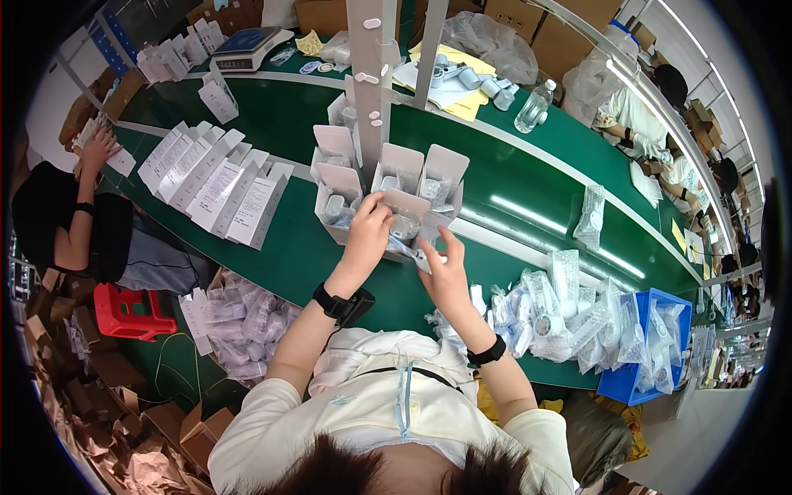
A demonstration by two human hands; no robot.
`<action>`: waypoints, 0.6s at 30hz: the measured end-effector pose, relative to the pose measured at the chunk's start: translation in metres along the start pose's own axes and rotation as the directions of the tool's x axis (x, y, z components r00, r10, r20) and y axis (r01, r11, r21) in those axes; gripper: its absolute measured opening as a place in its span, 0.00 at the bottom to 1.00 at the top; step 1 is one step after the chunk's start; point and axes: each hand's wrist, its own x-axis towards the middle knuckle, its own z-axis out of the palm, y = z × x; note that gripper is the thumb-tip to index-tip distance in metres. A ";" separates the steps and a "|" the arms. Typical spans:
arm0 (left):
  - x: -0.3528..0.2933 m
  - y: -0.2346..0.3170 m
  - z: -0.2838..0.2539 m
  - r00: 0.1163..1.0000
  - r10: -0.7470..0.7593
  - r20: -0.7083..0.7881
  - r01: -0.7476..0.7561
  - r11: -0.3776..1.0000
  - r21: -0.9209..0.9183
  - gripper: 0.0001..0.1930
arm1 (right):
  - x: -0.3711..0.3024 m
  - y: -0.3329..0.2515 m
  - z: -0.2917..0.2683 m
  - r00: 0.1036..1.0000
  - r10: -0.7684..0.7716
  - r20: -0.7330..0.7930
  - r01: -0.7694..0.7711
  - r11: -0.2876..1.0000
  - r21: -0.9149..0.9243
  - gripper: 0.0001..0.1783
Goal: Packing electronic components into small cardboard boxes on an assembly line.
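Several open white boxes stand upright in a cluster on the green table before me, flaps raised, with bubble-wrapped grey-white items inside. My left hand is closed on the flap of the nearest white box. A bubble-wrapped item shows inside that box. At its right front edge, my right hand pinches a small white-and-blue piece, partly hidden by the fingers; its kind is unclear. Many bubble-wrapped items lie heaped to the right of this hand.
A blue bin with wrapped items stands at the right. White boxes stand in rows at left, near a co-worker and a red stool. A metal post rises behind the cluster. A bottle stands on the far side.
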 end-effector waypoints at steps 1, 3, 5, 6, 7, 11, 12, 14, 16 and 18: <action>0.000 0.002 -0.002 0.998 0.048 -0.027 -0.046 0.997 0.057 0.06 | -0.006 0.006 0.000 0.991 0.124 0.057 -0.131 0.981 0.142 0.12; 0.000 0.012 -0.007 0.995 0.093 -0.045 -0.088 0.990 0.108 0.06 | -0.011 0.013 0.001 0.917 0.334 0.219 -0.395 0.835 0.384 0.13; 0.000 0.022 -0.013 0.979 0.194 -0.061 -0.178 0.961 0.210 0.08 | -0.007 0.012 0.005 0.952 0.278 0.131 -0.307 0.857 0.413 0.13; -0.003 0.024 -0.017 0.980 0.191 -0.061 -0.175 0.962 0.212 0.08 | -0.005 0.009 0.006 0.973 0.228 0.038 -0.221 0.875 0.431 0.13; -0.006 0.026 -0.023 0.970 0.236 -0.061 -0.213 0.941 0.262 0.08 | -0.004 0.006 0.007 0.983 0.176 -0.057 -0.134 0.887 0.441 0.13; -0.023 0.020 -0.033 0.952 0.306 -0.029 -0.278 0.898 0.341 0.11 | 0.013 -0.009 0.015 0.997 0.030 -0.072 0.002 0.915 0.404 0.12; -0.026 0.017 -0.034 0.957 0.289 -0.005 -0.273 0.908 0.318 0.11 | 0.017 -0.011 0.019 0.997 0.029 -0.072 0.003 0.913 0.407 0.12; -0.033 0.014 -0.035 0.962 0.274 0.019 -0.267 0.917 0.296 0.12 | 0.027 -0.014 0.027 0.993 -0.122 -0.002 0.120 0.973 0.199 0.11; -0.039 0.015 -0.035 0.965 0.245 0.092 -0.262 0.904 0.337 0.14 | 0.030 -0.017 0.029 0.980 -0.195 0.047 0.189 0.977 0.097 0.11; -0.042 0.014 -0.036 0.967 0.224 0.123 -0.254 0.898 0.358 0.15 | 0.033 -0.019 0.022 0.969 -0.197 0.152 0.206 0.977 -0.048 0.13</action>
